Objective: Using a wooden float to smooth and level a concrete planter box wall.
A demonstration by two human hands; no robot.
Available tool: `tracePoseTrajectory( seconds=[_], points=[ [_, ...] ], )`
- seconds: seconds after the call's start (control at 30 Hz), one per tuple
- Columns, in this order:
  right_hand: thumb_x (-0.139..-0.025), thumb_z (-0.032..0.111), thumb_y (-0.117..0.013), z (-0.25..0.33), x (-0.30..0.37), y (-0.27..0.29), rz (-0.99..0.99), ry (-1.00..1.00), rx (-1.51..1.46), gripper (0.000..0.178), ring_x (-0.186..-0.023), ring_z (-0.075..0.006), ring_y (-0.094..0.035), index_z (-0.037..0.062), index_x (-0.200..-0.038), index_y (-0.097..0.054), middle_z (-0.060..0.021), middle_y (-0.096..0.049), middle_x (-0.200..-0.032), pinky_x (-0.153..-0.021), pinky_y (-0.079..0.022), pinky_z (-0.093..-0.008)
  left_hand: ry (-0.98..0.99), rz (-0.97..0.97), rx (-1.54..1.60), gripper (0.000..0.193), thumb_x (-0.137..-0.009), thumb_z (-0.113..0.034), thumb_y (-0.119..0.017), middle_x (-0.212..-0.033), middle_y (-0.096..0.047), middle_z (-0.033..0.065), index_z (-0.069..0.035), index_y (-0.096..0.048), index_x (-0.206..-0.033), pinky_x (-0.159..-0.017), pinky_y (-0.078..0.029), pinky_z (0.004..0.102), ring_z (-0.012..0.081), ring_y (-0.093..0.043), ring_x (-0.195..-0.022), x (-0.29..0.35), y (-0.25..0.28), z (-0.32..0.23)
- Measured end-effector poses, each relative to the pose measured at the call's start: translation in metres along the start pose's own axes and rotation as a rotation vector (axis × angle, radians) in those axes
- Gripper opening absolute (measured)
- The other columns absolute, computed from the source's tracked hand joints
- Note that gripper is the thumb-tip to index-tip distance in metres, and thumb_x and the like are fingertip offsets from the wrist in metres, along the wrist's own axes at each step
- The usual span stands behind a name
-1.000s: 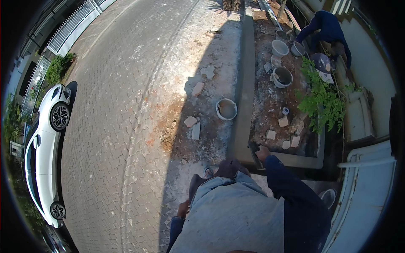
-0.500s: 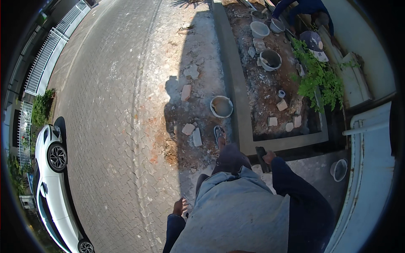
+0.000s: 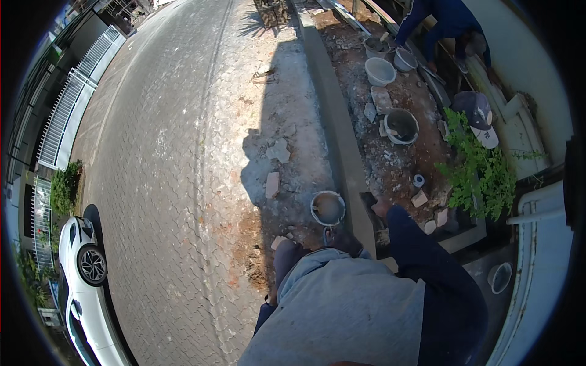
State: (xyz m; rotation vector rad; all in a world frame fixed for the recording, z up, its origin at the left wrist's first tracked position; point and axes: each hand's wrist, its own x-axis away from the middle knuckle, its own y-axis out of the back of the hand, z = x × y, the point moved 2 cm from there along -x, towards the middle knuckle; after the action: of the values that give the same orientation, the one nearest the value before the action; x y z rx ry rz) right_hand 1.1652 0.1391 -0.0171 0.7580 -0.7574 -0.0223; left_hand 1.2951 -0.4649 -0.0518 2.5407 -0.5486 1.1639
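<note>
My right hand [image 3: 381, 208] grips a dark, flat plastering float [image 3: 368, 201] by its handle. The float is at the inner edge of a low grey cement wall [image 3: 334, 104]; whether it touches the wall I cannot tell. My left hand [image 3: 273, 296] hangs low beside my left thigh, mostly hidden, its fingers not visible. Just ahead of my foot, left of the wall, stands a bucket [image 3: 328, 208] with grey-brown contents.
Inside the wall's bed sit another bucket [image 3: 401, 126], a pale tub [image 3: 379, 72], broken bricks [image 3: 419, 198] and a leafy plant [image 3: 479, 165]. A co-worker [image 3: 448, 24] bends at the far right. A white car [image 3: 91, 305] stands across the paved road [image 3: 152, 183].
I have moved forward, so the buckets and wall appear nearer. My right hand has carried the float forward to the wall's inner edge. My left hand has become mostly hidden.
</note>
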Motion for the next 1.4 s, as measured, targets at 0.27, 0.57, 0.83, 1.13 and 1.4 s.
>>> tracePoseTrajectory(
  seconds=[0.27,0.57,0.83,1.13,1.4],
  points=[
    [-0.082,0.027,-0.069,0.074,-0.052,0.094,-0.458,0.203,-0.252,0.057,-0.113,-0.0419,-0.058,-0.0049,-0.128,-0.054,-0.0285,-0.062,-0.117,-0.098,-0.044,-0.0452,0.388,0.044,0.123,0.061,-0.091,-0.063,-0.054,-0.11,-0.064,0.0037,-0.01,-0.061,-0.12,-0.082,-0.046,0.0414,0.021,-0.059,-0.099,-0.159,0.07,-0.225],
    [-0.082,0.02,-0.057,-0.156,0.026,-0.125,0.131,-0.306,0.332,0.025,-0.09,-0.0348,-0.07,0.0071,-0.095,-0.074,-0.0205,-0.071,-0.091,-0.081,-0.054,-0.0496,0.353,0.386,-0.388,0.055,-0.102,-0.048,-0.042,-0.133,-0.059,0.0094,-0.009,-0.051,-0.138,-0.096,-0.044,0.0377,0.024,-0.054,-0.118,-0.368,0.097,-0.378],
    [-0.075,0.024,-0.065,0.02,-0.069,-0.034,-0.301,-0.704,-0.457,0.035,-0.105,-0.045,-0.061,-0.0022,-0.099,-0.069,-0.031,-0.064,-0.109,-0.091,-0.049,-0.048,0.189,0.358,-0.231,0.084,-0.094,-0.063,-0.048,-0.152,-0.039,0.0174,-0.011,-0.023,-0.154,-0.103,-0.038,0.0538,0.0359,-0.057,-0.122,-0.486,0.169,-0.662],
    [-0.09,0.025,-0.06,0.249,-0.264,0.243,-0.52,-0.37,-0.44,0.055,-0.122,-0.0399,-0.054,-0.003,-0.135,-0.05,-0.0284,-0.058,-0.127,-0.102,-0.041,-0.0432,0.121,0.407,-0.368,0.075,-0.095,-0.055,-0.053,-0.15,-0.043,0.0108,-0.013,-0.031,-0.153,-0.105,-0.033,0.0556,0.0308,-0.05,-0.129,-0.555,0.161,-0.721],
    [-0.09,0.024,-0.051,0.116,-0.313,0.139,-0.309,-0.484,-0.209,0.037,-0.109,-0.0434,-0.058,-0.0014,-0.114,-0.063,-0.0283,-0.061,-0.116,-0.096,-0.045,-0.0472,-0.412,0.914,-0.649,0.065,-0.098,-0.053,-0.049,-0.136,-0.057,0.0128,-0.001,-0.051,-0.138,-0.1,-0.043,0.0447,0.029,-0.055,-0.121,-0.593,0.148,-0.73]
  ],
)
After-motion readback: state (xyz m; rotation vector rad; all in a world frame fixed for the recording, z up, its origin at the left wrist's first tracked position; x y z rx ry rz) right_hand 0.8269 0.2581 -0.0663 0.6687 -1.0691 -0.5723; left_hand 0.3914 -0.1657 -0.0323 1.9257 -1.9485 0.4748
